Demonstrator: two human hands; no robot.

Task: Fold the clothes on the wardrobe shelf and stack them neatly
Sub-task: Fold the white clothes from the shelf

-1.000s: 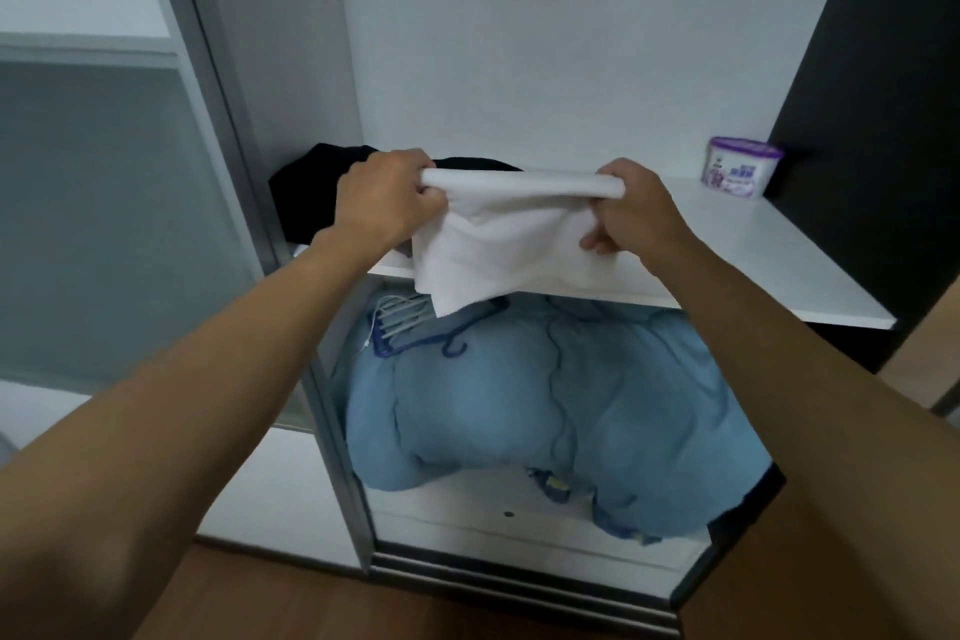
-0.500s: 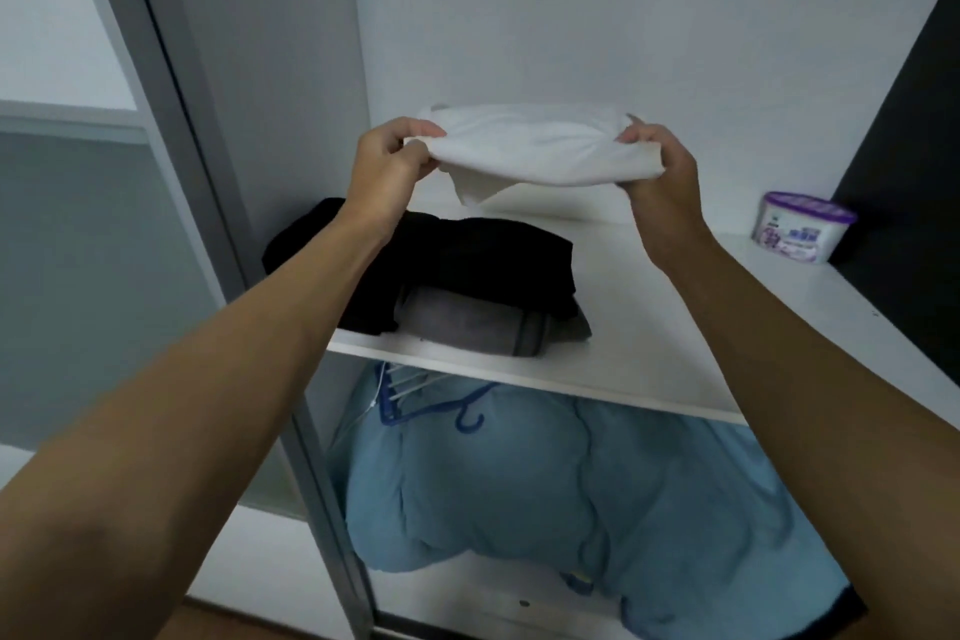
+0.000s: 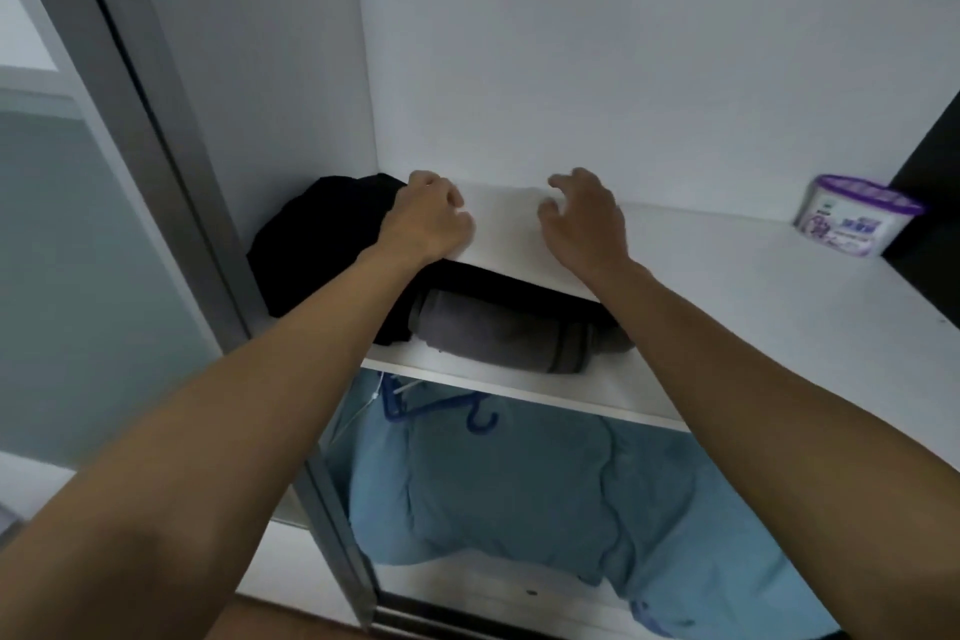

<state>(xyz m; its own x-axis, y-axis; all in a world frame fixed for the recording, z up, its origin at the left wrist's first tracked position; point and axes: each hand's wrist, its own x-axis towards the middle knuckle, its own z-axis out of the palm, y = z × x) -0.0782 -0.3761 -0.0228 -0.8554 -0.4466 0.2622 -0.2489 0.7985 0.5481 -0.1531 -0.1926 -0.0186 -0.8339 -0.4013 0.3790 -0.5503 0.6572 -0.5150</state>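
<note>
A folded white garment lies on top of a pile at the left of the white wardrobe shelf. Under it are a black garment and a folded grey garment at the bottom. My left hand rests on the white garment's left edge with its fingers curled onto the cloth. My right hand is at the garment's right edge, fingers spread and lifted off the cloth.
A small tub with a purple lid stands at the shelf's back right. Below the shelf lie a bundled blue duvet and blue hangers. The grey sliding-door frame runs down the left side.
The white garment went from held in the air in both hands down onto the black and grey pile. My right hand has let go and spread its fingers.
</note>
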